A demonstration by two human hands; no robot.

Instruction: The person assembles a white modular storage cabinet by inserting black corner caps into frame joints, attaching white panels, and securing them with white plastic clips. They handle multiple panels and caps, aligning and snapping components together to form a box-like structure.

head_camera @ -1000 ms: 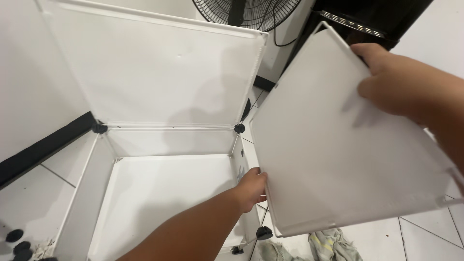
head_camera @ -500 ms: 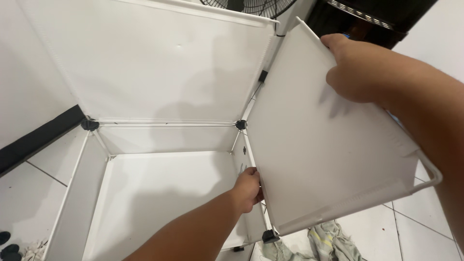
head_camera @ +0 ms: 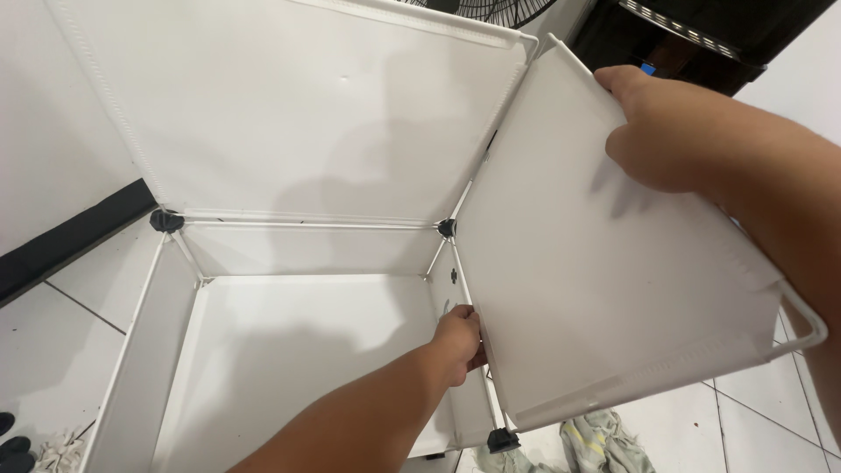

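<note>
Slippage looks to us like the main risk here: the loose white panel (head_camera: 604, 263) hangs tilted at 3 o'clock of the open cube frame (head_camera: 289, 289), and its lower edge seems to us only near the frame's right-hand rail, not clearly seated along it, so a small twist could let it slide off or jam crooked against the black corner connector (head_camera: 447, 228) at the back. We also judge that the front black connector (head_camera: 502, 440), at 5 o'clock, could pop loose if the panel is levered against the thin wire rail. Our left hand (head_camera: 460, 337) sits at the middle of that rail, fingers curled round the panel's lower edge or the wire beside it; we cannot tell which, since the fingertips are hidden behind the edge, and there a pinch between panel and rail seems possible. Our right hand (head_camera: 653, 131) is at 1 o'clock, closed on the panel's top edge with the thumb on the near face and the fingers out of sight behind. The upright back panel (head_camera: 307, 105) stands at 12 o'clock, joined at the left by another black connector (head_camera: 162, 219). Grey cloth (head_camera: 604, 442) lies on the tiled floor (head_camera: 53, 350) at 5 o'clock, where a foot might catch.
</note>
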